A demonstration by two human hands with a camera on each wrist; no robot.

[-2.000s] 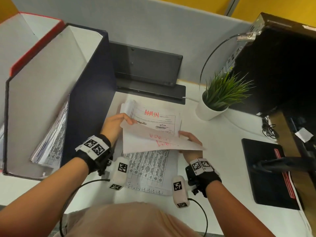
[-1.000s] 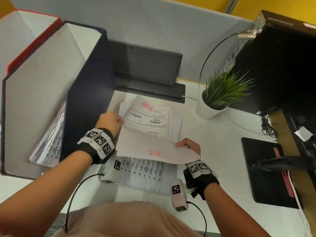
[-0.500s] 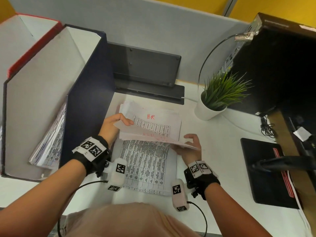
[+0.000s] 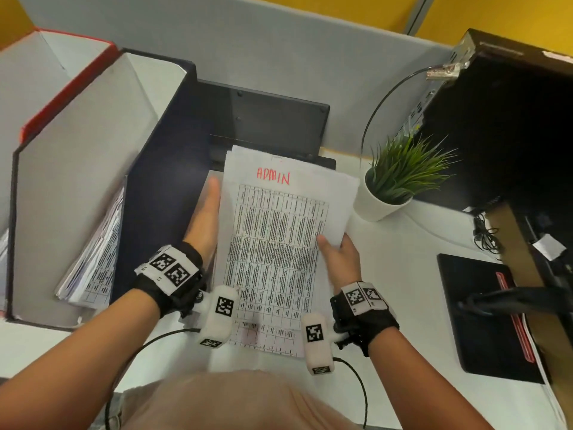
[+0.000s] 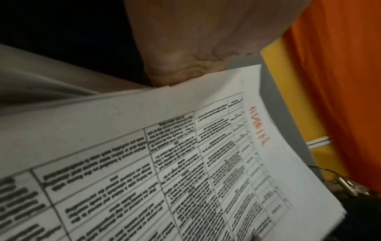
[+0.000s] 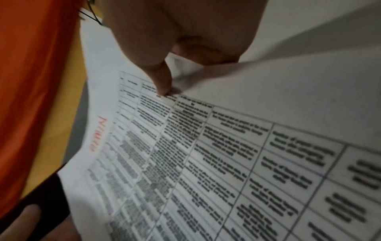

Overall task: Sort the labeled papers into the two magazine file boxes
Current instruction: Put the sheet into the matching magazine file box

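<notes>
We have the white printed sheet with a table and "ADMIN" handwritten in red at its top (image 4: 276, 231) lifted off the loose stack of similar white printed papers (image 4: 266, 336) on the white desk (image 4: 403, 274), and it faces us squarely enough to read. Our right hand (image 4: 339, 259) pinches its right edge, thumb on the printed face and the other fingers curled behind; the right wrist view shows that thumb tip pressed onto the table print. Our left hand (image 4: 206, 218) lies along the left edge with fingers stretched out flat, steadying more than gripping; whether any fingertip hooks behind the page we cannot tell. Just left of that hand stands the tall dark navy magazine file box with a pale grey interior (image 4: 148, 169), already holding a leaning bundle of printed sheets (image 4: 96, 256), and beyond it the red-edged magazine file box (image 4: 62, 79). No label is readable on either box, so we should match the heading against what is already filed before committing. To file it well, we would keep the sheet taut between both hands, turn it edge-on to the opening, and slide it in alongside the bundle so the corners do not catch or crumple. The small white pot of green grass-like plant (image 4: 400, 181) sits close on the right, clear of that path.
</notes>
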